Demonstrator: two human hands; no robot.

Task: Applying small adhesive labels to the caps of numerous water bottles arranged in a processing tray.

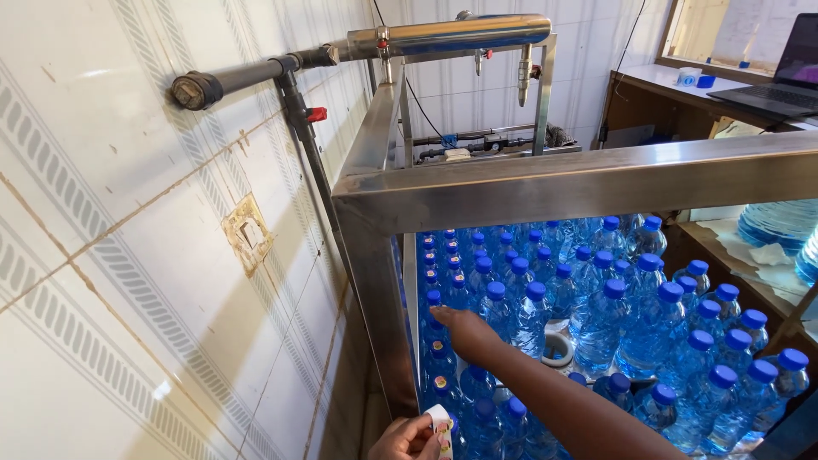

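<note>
Many clear water bottles with blue caps (605, 315) stand packed together under a stainless steel frame (562, 179). My right hand (464, 330) reaches in from the lower right; its fingertips rest on the cap of a bottle (436, 317) in the left-most row, beside the frame's post (375, 307). Whether the fingers pinch anything is hidden. Caps in that row (439, 347) carry small round coloured stickers. At the bottom edge my left hand (407, 440) holds a white strip of small stickers (440, 422).
A tiled wall (128, 255) runs along the left, with grey pipes and a red valve (316, 113). A steel tube (460, 34) tops the frame. At the right are a wooden counter with a laptop (788, 77) and large water jugs (780, 223).
</note>
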